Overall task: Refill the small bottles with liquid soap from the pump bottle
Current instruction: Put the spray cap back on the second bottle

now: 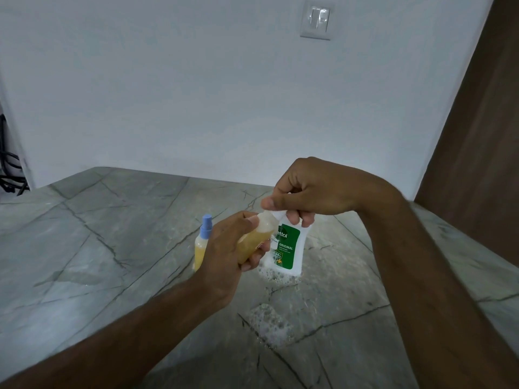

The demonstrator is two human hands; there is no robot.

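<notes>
Meanwhile the left hand (229,252) was wrapped around a small bottle (254,242) of yellow soap, holding it tilted above the counter (112,248) so that its open neck pointed up and to the right, against the top of the pump bottle (289,248). The right hand (309,192) was closed over the head of that pump bottle, thumb on the near side and fingers curled down behind, hiding the nozzle. The pump bottle, white with a green label, stood upright on the grey veined counter with foam (276,276) gathered round its base. Another patch of foam (271,324) lay nearer the camera. A second small bottle (202,242) with a blue cap stood upright just behind the left hand, also holding yellow soap. A light switch (316,21) sat on the white wall (168,94).
</notes>
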